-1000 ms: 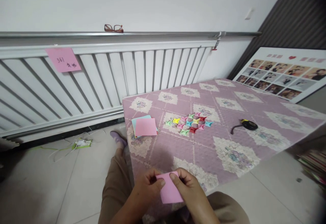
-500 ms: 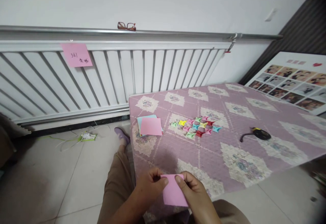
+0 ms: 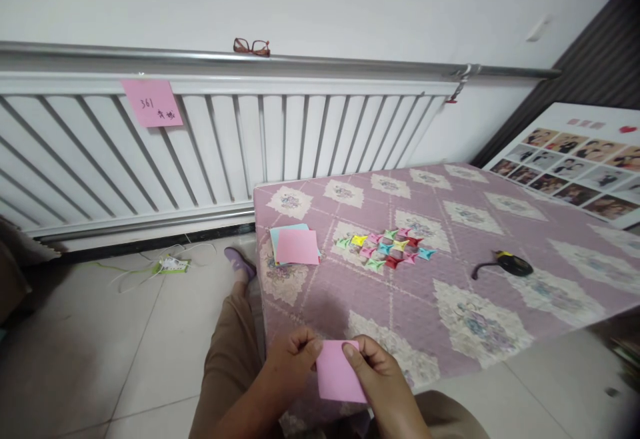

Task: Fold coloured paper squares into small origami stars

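Note:
Above the near edge of the cloth-covered table, a pink sheet of paper [image 3: 341, 376] is held between both hands. My left hand [image 3: 293, 362] pinches its upper left edge with thumb and fingers. At the upper right edge, my right hand [image 3: 383, 376] grips it, the thumb lying on top and the fingers behind. Farther up the table lies a stack of coloured paper squares [image 3: 297, 247], pink uppermost with blue beneath. To its right, several small folded paper pieces [image 3: 385, 248] in green, yellow, pink, blue and red sit in a cluster.
A black and yellow object with a strap [image 3: 514, 264] lies on the patterned tablecloth [image 3: 350, 292]. Glasses [image 3: 251, 46] rest on the pipe above the radiator [image 3: 300, 132], where a pink note [image 3: 154, 104] hangs. A photo board [image 3: 575, 159] leans at right; a power strip [image 3: 173, 265] with cables lies on the floor.
My left thumb has slid slightly left, toward the edge of the pink paper. My right hand keeps its grip, and the camera view has shifted a little.

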Demonstrator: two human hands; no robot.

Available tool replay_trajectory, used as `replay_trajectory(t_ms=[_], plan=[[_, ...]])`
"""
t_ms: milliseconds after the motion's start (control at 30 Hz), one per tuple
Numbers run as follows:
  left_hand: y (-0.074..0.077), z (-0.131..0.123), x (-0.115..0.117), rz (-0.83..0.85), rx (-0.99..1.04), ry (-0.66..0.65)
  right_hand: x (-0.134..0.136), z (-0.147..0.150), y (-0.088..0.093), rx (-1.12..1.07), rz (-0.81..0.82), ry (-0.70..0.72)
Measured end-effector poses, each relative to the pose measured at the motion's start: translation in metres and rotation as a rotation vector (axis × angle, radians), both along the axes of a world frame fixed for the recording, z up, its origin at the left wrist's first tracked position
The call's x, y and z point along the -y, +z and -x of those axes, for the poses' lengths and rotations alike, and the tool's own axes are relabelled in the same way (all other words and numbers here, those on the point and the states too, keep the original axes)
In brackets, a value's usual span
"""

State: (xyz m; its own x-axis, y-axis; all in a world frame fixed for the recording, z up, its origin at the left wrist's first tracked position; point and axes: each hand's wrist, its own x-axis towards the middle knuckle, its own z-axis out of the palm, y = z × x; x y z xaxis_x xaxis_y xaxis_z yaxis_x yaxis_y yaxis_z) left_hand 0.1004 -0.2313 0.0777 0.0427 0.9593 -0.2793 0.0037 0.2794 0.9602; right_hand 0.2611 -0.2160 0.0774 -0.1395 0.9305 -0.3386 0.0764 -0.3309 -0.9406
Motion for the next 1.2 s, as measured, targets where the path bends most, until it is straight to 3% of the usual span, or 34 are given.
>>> replay_trajectory(t_ms=[433,667,867,1200], plan=[[-0.007,-0.004,0.004,0.055,0.069,-0.052,-0.008,-0.003,-0.001,0.022,-0.033,-0.009],[-0.006,-0.006,0.004,0.052,0.063,-0.026,-0.007,0.002,0.004,-0.002,-0.047,-0.086],[-0.01,-0.011,0.009,0.065,0.006,-0.114,-0.013,-0.004,0.006,0.04,-0.06,-0.025],[-0.019,-0.009,0.017,0.084,0.019,-0.155,-0.017,-0.001,0.005,0.045,-0.056,-0.009]])
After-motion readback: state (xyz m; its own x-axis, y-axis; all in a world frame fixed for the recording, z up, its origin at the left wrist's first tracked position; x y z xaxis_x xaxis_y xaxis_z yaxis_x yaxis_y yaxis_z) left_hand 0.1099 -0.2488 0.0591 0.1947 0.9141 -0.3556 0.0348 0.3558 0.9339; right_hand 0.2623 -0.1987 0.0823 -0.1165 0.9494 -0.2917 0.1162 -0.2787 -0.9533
